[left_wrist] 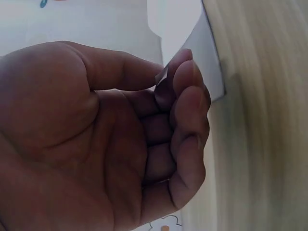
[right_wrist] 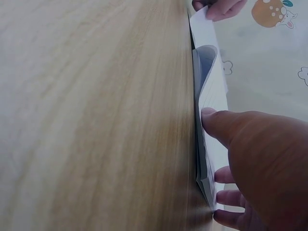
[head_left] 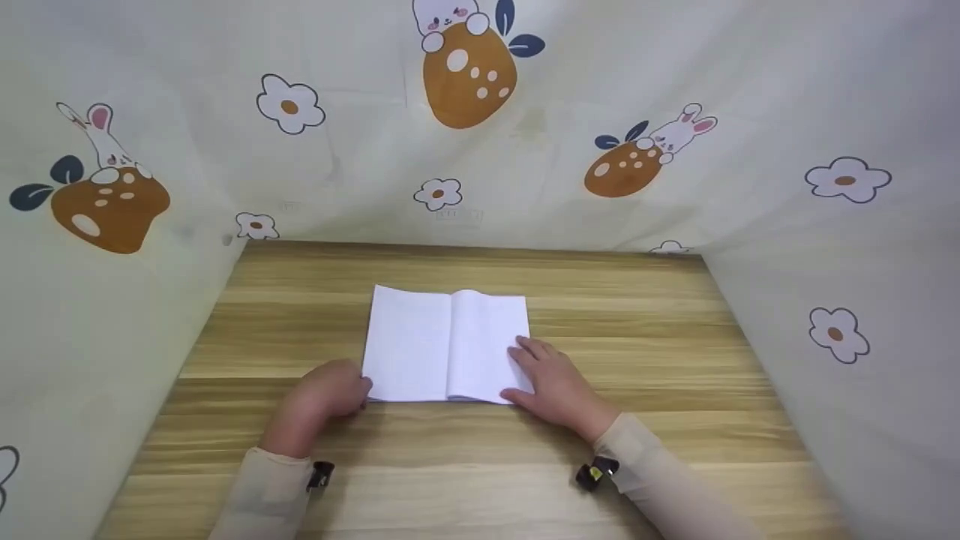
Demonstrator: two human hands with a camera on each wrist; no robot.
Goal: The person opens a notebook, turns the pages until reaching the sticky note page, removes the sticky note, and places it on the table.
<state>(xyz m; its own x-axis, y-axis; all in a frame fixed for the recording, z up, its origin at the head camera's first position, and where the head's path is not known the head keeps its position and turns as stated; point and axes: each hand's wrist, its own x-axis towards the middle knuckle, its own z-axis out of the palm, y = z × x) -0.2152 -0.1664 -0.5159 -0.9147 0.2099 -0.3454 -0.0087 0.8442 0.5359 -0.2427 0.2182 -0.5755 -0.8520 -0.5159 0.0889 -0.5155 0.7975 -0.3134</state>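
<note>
A notebook with blank white pages lies spread open on the wooden table, its right-hand pages bulging up near the spine. At its lower left corner, my left hand pinches the page edge between thumb and curled fingers; the left wrist view shows the paper corner between them. My right hand rests on the right page with fingers spread. In the right wrist view, its thumb presses near the bottom edge and the fingertips touch the page surface. Several leaves are stacked beneath.
The wood-grain table extends around the notebook on all sides. Pale cloth printed with rabbits, fruit and flowers hangs behind and at both sides. A black wrist device shows at the left sleeve, another at the right.
</note>
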